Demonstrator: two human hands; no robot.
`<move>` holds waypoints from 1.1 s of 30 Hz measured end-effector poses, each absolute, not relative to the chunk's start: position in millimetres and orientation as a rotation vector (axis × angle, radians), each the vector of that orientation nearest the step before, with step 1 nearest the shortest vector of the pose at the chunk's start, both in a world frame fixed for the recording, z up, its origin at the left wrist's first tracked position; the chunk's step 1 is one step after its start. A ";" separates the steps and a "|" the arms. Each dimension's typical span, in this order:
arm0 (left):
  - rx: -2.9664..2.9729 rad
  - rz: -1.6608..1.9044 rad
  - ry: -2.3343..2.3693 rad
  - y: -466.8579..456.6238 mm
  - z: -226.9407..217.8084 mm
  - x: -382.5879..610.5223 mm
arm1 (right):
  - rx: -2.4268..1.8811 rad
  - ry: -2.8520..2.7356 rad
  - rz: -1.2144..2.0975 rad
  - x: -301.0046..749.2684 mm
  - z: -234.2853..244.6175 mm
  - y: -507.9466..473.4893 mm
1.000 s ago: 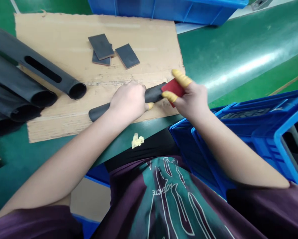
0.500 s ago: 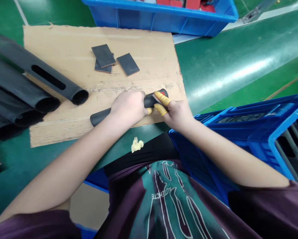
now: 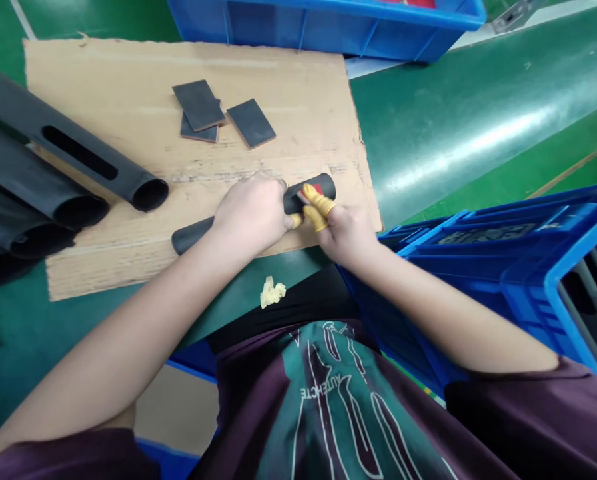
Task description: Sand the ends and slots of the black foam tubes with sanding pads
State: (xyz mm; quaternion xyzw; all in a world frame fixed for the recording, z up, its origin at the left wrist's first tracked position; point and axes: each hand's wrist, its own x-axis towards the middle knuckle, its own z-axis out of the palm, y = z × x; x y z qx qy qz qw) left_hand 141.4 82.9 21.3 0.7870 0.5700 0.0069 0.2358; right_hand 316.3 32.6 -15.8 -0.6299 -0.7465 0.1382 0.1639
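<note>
A dark grey tube (image 3: 194, 235) lies slantwise over the cardboard sheet (image 3: 128, 73). My left hand (image 3: 251, 210) is wrapped round its middle, pressing from above. At the tube's right end, my right hand (image 3: 346, 227) pinches a small flat pad (image 3: 304, 195) against the tube; my fingers cover most of it. A red patch (image 3: 318, 187) shows beside those fingertips; I cannot tell whether it belongs to the pad or the tube. Yellow finger cots (image 3: 317, 201) cover fingertips on both hands. Beyond the hands lie several flat black pads with brownish edges (image 3: 251, 124), two of them overlapping.
Several larger dark tubes, one with a long slot (image 3: 141, 185), lie at the left. A blue bin (image 3: 278, 27) with red pieces stands at the back. Blue crates (image 3: 478, 247) stand at the right, one holding grey tubes. Crumpled yellowish scraps (image 3: 272, 292) lie near my waist.
My right hand and its pad have shifted slightly left along the tube, and more of the red patch shows. My left hand keeps its hold. The whole view has shifted a little.
</note>
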 end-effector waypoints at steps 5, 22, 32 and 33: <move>2.191 -0.034 1.582 83.1 19.9 140.9 | -1.834 -2.048 0.359 316.8 -16.7 32.6; 2.163 -0.088 1.598 84.1 24.5 142.0 | -1.883 -2.023 0.200 314.0 -18.0 34.0; 2.081 -0.009 1.561 84.3 22.6 143.4 | -1.856 -1.945 0.352 317.7 -18.1 32.9; 2.077 -0.021 1.559 84.4 22.9 143.5 | -1.851 -1.952 0.356 317.1 -19.2 31.5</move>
